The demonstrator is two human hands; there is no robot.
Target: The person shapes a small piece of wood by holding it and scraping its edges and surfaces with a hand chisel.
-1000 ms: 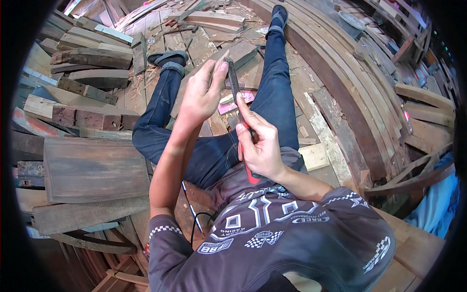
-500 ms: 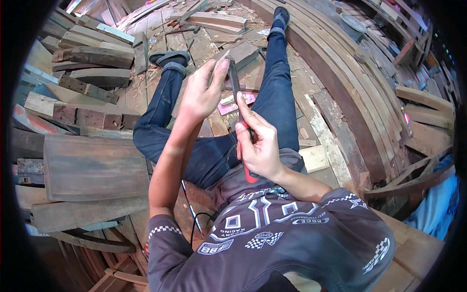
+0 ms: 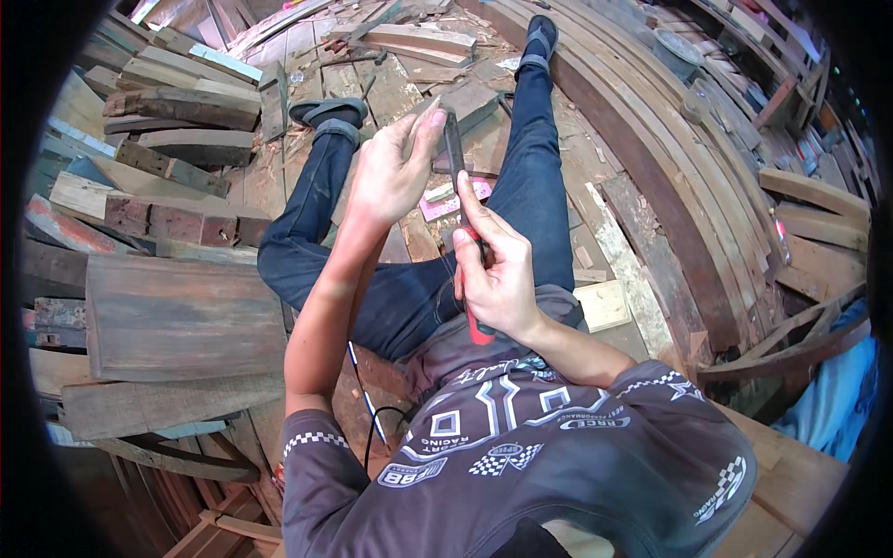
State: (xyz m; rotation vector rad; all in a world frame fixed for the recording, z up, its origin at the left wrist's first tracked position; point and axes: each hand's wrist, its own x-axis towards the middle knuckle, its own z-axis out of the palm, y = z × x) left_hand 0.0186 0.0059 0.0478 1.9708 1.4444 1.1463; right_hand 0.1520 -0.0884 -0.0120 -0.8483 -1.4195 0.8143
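Above my lap, my right hand is wrapped round the red and black handle of a chisel. Its forefinger lies stretched along the dark metal blade, which points away from me. My left hand is raised to the left of the blade, with its thumb close to the blade's far end. Between its thumb and fingers shows a thin pale pointed piece, too small to name for sure. Whether the left thumb touches the blade, I cannot tell.
A thick wooden block lies between my outstretched legs, near a pink item. Stacked timber pieces and a broad plank stand on the left. Long curved boards run along the right. Wood chips litter the floor.
The chisel blade's far end has shifted very slightly to the right, and the whole scene has moved a little in view. Both hands keep the same hold.
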